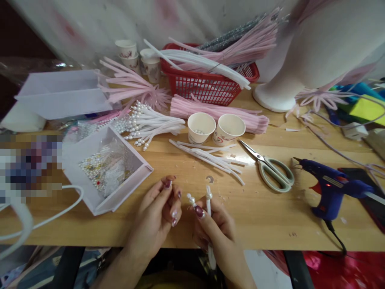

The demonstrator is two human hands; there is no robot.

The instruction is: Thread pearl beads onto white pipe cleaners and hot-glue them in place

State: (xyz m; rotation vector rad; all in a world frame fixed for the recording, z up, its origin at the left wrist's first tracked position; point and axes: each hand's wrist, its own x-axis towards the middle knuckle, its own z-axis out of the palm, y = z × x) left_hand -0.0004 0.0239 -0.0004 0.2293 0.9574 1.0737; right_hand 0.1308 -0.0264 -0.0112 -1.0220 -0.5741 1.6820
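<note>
My right hand (pixel 216 226) grips white pipe cleaners with pearl beads (pixel 209 196) at their tips; a second beaded tip (pixel 191 199) leans left from beside the thumb. Just to the left is my left hand (pixel 161 208), its thumb and fingertips pinched together. Whatever sits in that pinch, if anything, is too small to make out. Beyond the hands lie loose white pipe cleaners (pixel 210 158). Farther back is a bunch of white pipe cleaners tipped with pearls (pixel 158 122). Two paper cups stand near it; the left cup (pixel 195 138) has pearl beads inside, the other cup (pixel 224 138) is beside it.
Green-handled scissors (pixel 272 170) and a blue glue gun (pixel 326 186) lie to the right. A white box (pixel 141 174) of beads stands at left. Behind are pink pipe cleaners (pixel 216 114), a red basket (pixel 207 86) and a white stand (pixel 279 94). A white cable (pixel 57 214) curves at lower left.
</note>
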